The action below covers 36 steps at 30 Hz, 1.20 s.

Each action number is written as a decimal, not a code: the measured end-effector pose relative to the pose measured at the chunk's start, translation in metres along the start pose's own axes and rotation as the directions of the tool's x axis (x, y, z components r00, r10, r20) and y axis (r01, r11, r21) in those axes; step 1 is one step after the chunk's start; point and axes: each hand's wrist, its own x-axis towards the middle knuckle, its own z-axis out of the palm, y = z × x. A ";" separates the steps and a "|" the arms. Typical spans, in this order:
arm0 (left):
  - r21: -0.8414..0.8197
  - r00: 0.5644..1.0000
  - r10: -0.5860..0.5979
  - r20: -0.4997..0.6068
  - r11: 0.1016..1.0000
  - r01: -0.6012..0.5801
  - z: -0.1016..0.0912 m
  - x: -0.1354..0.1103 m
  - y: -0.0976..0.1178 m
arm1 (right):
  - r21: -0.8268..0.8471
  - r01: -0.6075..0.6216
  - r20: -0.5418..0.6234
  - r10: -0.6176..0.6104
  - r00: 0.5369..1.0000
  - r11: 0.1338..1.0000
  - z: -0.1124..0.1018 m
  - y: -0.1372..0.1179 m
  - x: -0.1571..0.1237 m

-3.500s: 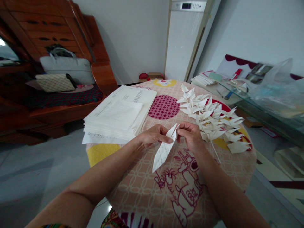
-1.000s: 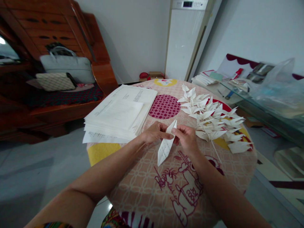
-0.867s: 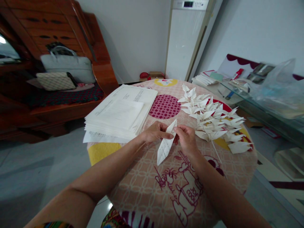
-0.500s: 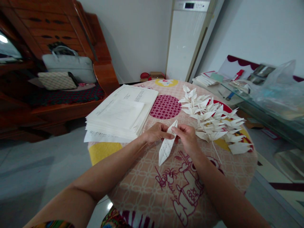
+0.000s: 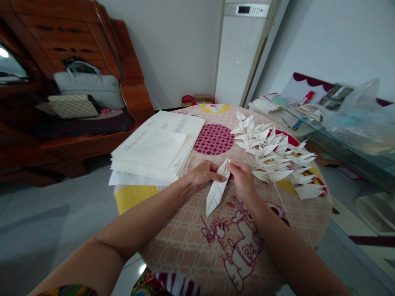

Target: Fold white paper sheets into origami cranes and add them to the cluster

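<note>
My L hand pinches the folded paper strip, thumb on top; my R hand pinches its edge nr the tip at 1 o'clock, closer than L. Strip's btwn both, long way 1 to 7 o'clock.

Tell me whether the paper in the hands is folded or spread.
Folded: the paper forms a narrow strip with pointed ends, held by the left hand and right hand.

We list: folded piece, matt paper; tablecloth, matt cloth; bench, far left, glossy wood; shelf, right, smooth glass.
</note>
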 end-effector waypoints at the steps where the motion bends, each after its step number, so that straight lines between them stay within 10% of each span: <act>1: -0.002 1.000 -0.002 0.001 1.000 0.002 0.000 0.000 0.000 | 0.013 0.005 -0.021 -0.005 1.000 1.000 0.000 0.000 0.001; 24: -0.216 0.957 0.037 -0.287 0.971 -0.102 -0.012 0.016 0.000 | 0.004 -0.295 0.205 0.288 0.935 0.956 0.002 -0.017 -0.003; 29: -0.189 0.971 0.073 -0.229 0.975 -0.118 -0.013 0.013 0.003 | 0.151 -0.294 0.173 0.268 0.948 0.944 -0.010 -0.014 0.008; 36: -0.428 0.858 0.159 -0.489 0.813 -0.395 -0.004 0.014 0.003 | 0.272 -0.080 0.141 0.043 0.989 0.959 0.000 -0.012 0.003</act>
